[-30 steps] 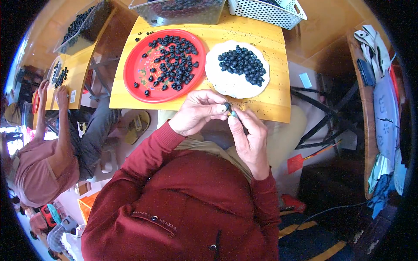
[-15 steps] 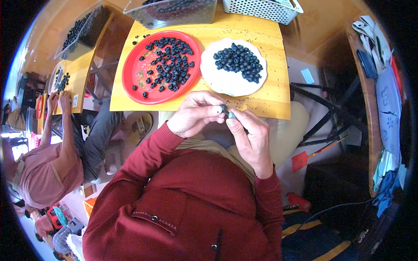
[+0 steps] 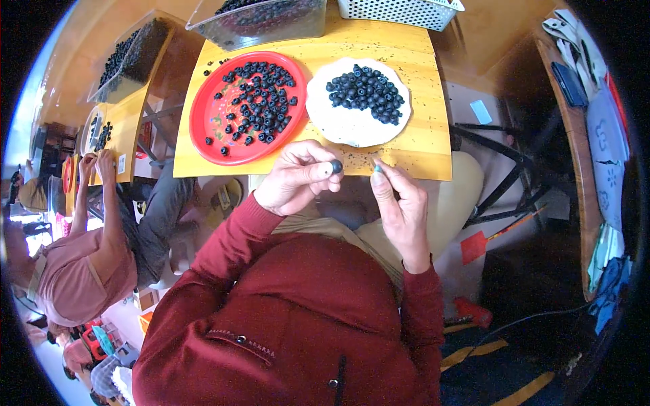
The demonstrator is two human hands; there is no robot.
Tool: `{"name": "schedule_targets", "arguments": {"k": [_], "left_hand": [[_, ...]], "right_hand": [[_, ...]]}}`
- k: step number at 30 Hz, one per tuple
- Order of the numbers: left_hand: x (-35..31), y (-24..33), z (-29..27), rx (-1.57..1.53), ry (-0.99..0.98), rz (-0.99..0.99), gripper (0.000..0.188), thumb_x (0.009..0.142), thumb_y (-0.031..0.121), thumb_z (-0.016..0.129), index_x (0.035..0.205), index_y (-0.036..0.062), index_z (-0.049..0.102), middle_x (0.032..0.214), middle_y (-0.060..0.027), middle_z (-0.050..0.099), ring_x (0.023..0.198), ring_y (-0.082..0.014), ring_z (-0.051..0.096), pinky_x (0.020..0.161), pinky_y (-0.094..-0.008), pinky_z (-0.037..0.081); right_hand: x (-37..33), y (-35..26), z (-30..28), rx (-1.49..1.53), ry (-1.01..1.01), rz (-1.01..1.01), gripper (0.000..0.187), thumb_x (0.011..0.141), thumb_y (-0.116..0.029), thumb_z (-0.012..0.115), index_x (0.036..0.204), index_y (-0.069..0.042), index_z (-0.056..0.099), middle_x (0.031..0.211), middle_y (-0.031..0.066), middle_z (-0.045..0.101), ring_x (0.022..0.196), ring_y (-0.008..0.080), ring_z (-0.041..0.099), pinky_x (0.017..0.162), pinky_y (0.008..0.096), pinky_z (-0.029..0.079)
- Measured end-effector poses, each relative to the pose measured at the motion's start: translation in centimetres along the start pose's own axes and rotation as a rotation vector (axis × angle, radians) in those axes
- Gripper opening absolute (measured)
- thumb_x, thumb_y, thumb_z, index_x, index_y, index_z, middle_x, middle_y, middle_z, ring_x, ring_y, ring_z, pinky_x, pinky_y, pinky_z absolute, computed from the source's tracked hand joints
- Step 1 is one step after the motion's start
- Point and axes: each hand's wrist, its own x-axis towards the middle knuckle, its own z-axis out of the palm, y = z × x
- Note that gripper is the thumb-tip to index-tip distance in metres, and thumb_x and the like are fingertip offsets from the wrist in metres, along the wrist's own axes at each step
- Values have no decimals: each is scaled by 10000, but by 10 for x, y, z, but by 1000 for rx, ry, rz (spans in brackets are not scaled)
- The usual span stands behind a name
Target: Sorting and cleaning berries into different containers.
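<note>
- The left hand [image 3: 298,177] has its grip closed around a small round blue-black piece [image 3: 336,166], pinched between thumb and fingers and jutting out toward the right.
- The right hand [image 3: 405,206] is just beside it, apart from the piece; its thumb and forefinger tips come together, with a small teal patch [image 3: 378,168] at the thumb's end. Whether this grip grasps anything, I cannot tell.
- Both hands are at the near edge of a yellow wooden desk [image 3: 433,152].
- On the desk's left, a round red plate [image 3: 196,123] bears many scattered dark pieces [image 3: 264,101].
- Right of it, a white scalloped plate [image 3: 353,130] carries a denser cluster of dark pieces [image 3: 365,88].
- Behind the plates stand a clear plastic container [image 3: 271,32] with dark contents and a white perforated basket [image 3: 399,15].
- Fine dark specks dot the desk around the white plate.
- To the left, a co-worker in a dusty-pink top [image 3: 91,271] sits at another desk [image 3: 132,111].
</note>
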Motion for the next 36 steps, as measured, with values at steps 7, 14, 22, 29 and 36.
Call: {"name": "schedule_targets", "arguments": {"k": [7, 14, 22, 29, 36], "left_hand": [[-1, -3, -1, 73, 56, -38, 100, 944, 51, 639, 1037, 25, 666, 881, -115, 636, 827, -211, 677, 729, -291, 567], [-4, 17, 9, 562, 318, 90, 127, 887, -17, 692, 1009, 20, 688, 952, -106, 689, 799, -168, 678, 730, -280, 561], [-9, 84, -32, 1317, 656, 324, 97, 850, -46, 722, 945, -25, 722, 984, -68, 695, 850, -103, 648, 768, -255, 552], [8, 72, -24, 1747, 519, 448, 137, 790, -15, 739, 925, 2, 721, 911, -126, 711, 843, -223, 695, 769, -301, 548], [55, 21, 20, 1827, 128, 406, 130, 813, 32, 751, 930, 1, 702, 947, -122, 707, 895, -250, 690, 811, -340, 541]], "right_hand": [[-4, -1, 5, 59, -33, -34, 317, 988, -218, 621, 1139, 58, 667, 885, 184, 668, 794, 269, 661, 716, 347, 503], [-7, 8, 3, 93, -33, -24, 325, 984, -219, 626, 1139, 64, 667, 909, 180, 680, 823, 255, 669, 750, 334, 509], [-13, 28, 4, 136, 12, 4, 327, 977, -216, 640, 1123, 74, 674, 879, 166, 690, 810, 228, 666, 751, 331, 511], [-19, 40, -3, 159, 69, 13, 321, 978, -214, 639, 1108, 76, 681, 904, 165, 700, 814, 214, 664, 754, 323, 511], [-29, 60, -11, 202, 133, 96, 285, 974, -174, 645, 1090, 86, 673, 866, 120, 670, 785, 159, 607, 728, 304, 488]]}}
